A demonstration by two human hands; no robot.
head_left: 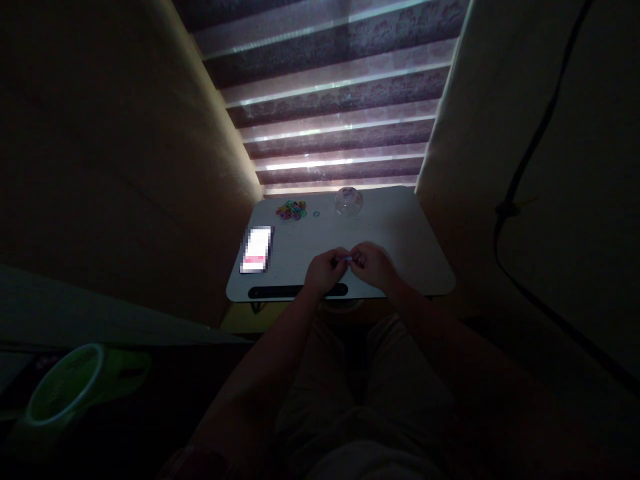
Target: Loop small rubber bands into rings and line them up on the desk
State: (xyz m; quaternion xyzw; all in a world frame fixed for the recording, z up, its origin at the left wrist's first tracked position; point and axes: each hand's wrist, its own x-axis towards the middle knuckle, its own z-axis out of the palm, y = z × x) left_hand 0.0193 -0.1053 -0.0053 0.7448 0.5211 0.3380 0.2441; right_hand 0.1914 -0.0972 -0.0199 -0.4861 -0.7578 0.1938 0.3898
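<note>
Over the desk [415,243], a bluish item [349,258] is pinched between left hand [324,270] and right hand [373,265]; steady fingerwork seems needed.

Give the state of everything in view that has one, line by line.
Left hand: pinching a tiny bluish item
Right hand: pinching the same item
Small multicoloured rings: loosely heaped
Single bluish ring: lying apart from the heap
Clear round bowl: set down, contents unclear
Black rectangular phone: lying flat, screen lit
Purple pleated blind: drawn, backlit
Green plastic container: open
</note>
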